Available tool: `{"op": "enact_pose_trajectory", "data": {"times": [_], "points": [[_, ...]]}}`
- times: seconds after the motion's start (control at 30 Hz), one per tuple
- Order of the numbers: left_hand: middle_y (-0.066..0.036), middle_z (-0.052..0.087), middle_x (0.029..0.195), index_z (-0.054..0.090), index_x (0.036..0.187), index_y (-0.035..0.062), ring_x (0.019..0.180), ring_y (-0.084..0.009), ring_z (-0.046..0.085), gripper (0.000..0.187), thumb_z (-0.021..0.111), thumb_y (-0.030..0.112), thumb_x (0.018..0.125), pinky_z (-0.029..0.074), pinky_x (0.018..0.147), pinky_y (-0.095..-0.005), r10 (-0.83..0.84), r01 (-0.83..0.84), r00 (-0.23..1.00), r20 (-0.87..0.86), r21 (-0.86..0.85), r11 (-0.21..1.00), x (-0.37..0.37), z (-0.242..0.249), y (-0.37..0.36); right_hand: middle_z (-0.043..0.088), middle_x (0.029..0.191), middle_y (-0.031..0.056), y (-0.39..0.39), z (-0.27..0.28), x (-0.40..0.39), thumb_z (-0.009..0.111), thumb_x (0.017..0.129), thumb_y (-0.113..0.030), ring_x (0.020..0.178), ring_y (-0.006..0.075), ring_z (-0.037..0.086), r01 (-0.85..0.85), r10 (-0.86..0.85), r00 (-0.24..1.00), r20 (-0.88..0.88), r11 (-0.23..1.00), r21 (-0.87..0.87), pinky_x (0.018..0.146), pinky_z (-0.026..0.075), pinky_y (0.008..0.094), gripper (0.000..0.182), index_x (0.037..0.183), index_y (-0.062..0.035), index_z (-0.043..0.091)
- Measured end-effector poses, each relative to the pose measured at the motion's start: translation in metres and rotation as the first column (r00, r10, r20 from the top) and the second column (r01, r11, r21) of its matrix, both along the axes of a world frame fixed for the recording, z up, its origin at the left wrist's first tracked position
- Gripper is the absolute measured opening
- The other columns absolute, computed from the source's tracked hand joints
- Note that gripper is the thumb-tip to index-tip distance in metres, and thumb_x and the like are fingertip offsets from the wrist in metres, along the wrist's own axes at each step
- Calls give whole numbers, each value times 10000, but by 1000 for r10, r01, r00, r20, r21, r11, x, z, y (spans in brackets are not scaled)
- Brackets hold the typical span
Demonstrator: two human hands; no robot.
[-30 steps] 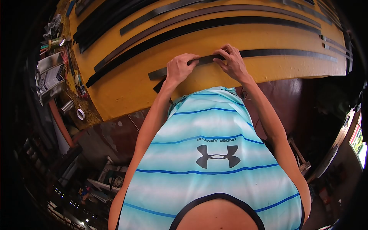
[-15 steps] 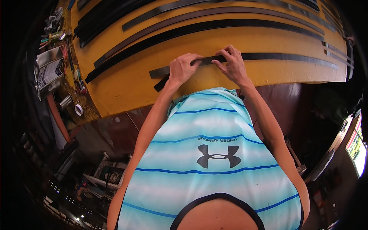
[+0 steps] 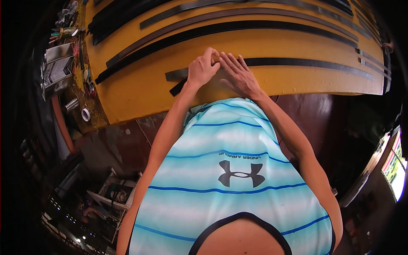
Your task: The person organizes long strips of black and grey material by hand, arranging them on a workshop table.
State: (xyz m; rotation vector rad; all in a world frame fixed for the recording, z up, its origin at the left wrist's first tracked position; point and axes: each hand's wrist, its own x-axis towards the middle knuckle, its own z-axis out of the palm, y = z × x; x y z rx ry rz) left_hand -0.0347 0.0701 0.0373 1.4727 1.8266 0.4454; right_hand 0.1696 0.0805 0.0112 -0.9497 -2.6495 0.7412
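A long dark strip lies near the front edge of the yellow table, its left end showing beyond my hands. My left hand is bent over the strip near that end, thumb and index finger pinched together on it. Beside it, my right hand rests over the strip with its fingers stretched out, the fingertips close to my left thumb. A short black piece sticks out from under my left wrist.
Several more long dark strips lie across the table further back. At the left edge are a metal can, a white ring, a rectangular tin and small tools.
My right hand has moved left toward my left hand, and its fingers have gone from curled on the strip to stretched out. The view has shifted slightly.
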Motion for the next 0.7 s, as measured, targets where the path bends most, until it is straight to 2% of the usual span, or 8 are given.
{"op": "enact_pose_trajectory", "data": {"times": [0.17,0.27,0.43,0.53,0.57,0.63,0.67,0.7], "points": [[-72,657,818,584,1157,128,775,-294,677,406,769,326,855,521,704,-418,21,-21,1000,0,4,1000,1,1,-3,271,1686,32,5,5,23,533,1020,-497,1552,283,242,51,-63,992,110,993,107,1265,184,477,634,1592,-272,378],[-70,662,827,583,1159,132,785,-294,681,413,772,330,850,523,703,-419,37,-36,999,35,-23,999,1,0,-6,262,1692,34,11,5,55,547,1020,-472,1555,323,230,179,-211,964,159,964,195,1256,170,525,577,1565,-323,429],[-115,746,945,593,1154,164,919,-353,713,414,752,373,835,548,782,-467,54,-54,998,35,-1,999,0,-7,-6,263,1688,92,26,6,108,551,1039,-382,1552,354,221,228,-296,931,212,928,294,1260,137,496,563,1567,-220,439],[-99,758,943,602,1151,175,900,-342,724,405,750,350,816,553,782,-470,72,-71,996,61,-9,997,5,-22,-1,248,1687,137,35,-10,115,550,1039,-367,1550,340,239,240,-314,922,227,922,304,1246,111,578,599,1586,-178,396],[-125,748,998,610,1134,165,939,-344,721,414,747,330,780,562,807,-470,82,-82,996,36,10,997,8,-30,2,268,1680,136,42,-14,117,581,1028,-340,1534,337,282,248,-331,917,223,911,330,1249,138,556,621,1586,-141,390],[-127,742,960,649,1092,146,944,-329,720,397,789,288,748,559,814,-459,90,-91,996,26,41,995,19,-31,3,391,1616,156,54,6,107,659,985,-280,1481,351,376,162,-202,974,104,938,307,1235,225,530,654,1565,-103,412],[-129,741,943,657,1081,140,937,-330,718,397,798,286,739,556,804,-460,95,-96,995,23,44,994,22,-28,2,391,1616,156,58,9,97,659,985,-280,1481,351,376,121,-148,987,67,946,301,1235,225,530,654,1565,-103,412],[-131,739,926,665,1069,135,931,-332,716,397,807,285,731,554,795,-462,91,-92,996,25,51,994,23,-22,3,459,1556,167,63,12,85,695,957,-255,1429,360,433,6,-20,998,66,979,206,1210,279,512,671,1552,-96,428]]}}
